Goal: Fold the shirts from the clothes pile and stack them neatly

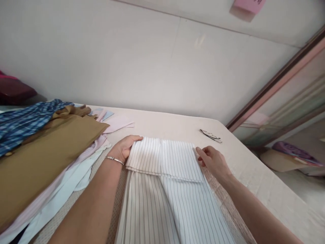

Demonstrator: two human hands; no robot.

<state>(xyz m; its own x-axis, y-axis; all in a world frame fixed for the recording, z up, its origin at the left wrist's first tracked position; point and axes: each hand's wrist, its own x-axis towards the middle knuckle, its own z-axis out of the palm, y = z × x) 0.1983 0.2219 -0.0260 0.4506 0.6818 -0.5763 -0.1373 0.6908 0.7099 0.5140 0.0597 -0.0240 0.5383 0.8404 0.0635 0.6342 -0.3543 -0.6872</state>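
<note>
Our striped garment lies lengthwise on the desk, running from the near side towards the middle, its far part doubled back into a flap. Our left hand grips the flap's far left corner, thumb along the fold. Our right hand has half-curled fingers at the flap's right side; whether it pinches the fabric, we cannot tell.

For a clean fold, we would hold both far corners level, draw them gently apart to take out slack, and line the flap's sides up with the layers beneath. Pressing along the crease from the middle outward should suit such thin-looking cloth; the stripes make a good guide for straightness.

Beyond, glasses rest near the far right corner of the desk. Along its left side lie a brown garment and a blue checked cloth.
</note>
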